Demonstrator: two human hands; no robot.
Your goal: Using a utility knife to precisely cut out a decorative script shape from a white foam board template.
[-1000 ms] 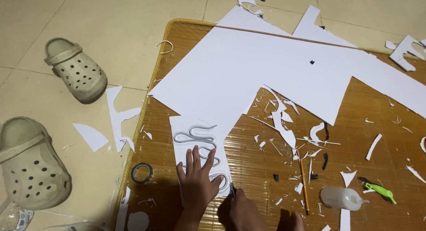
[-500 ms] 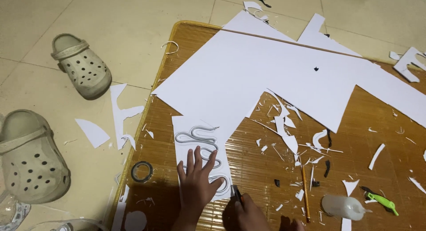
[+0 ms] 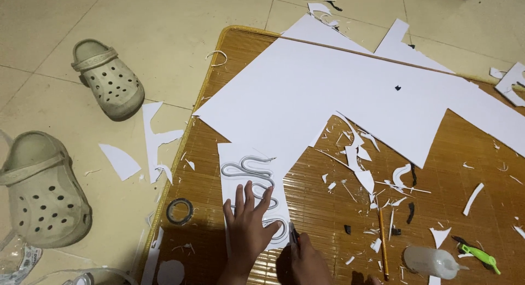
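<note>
Left hand (image 3: 247, 225) is pinning flat the white sheet (image 3: 328, 99) with its grey wavy outline (image 3: 252, 178); right hand (image 3: 307, 260) is gripping a cutter (image 3: 293, 236) just beside it — outline looks mostly uncut.

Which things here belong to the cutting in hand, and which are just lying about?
In use: left hand, flat on the white sheet with wavy outlines; right hand, holding a cutter.

Lying about: clogs, tape roll, pencil, glue bottle, paper scraps.

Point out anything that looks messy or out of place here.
White paper scraps litter the bamboo mat and spill onto the tiled floor. Two clogs lie apart, pointing different ways.
</note>
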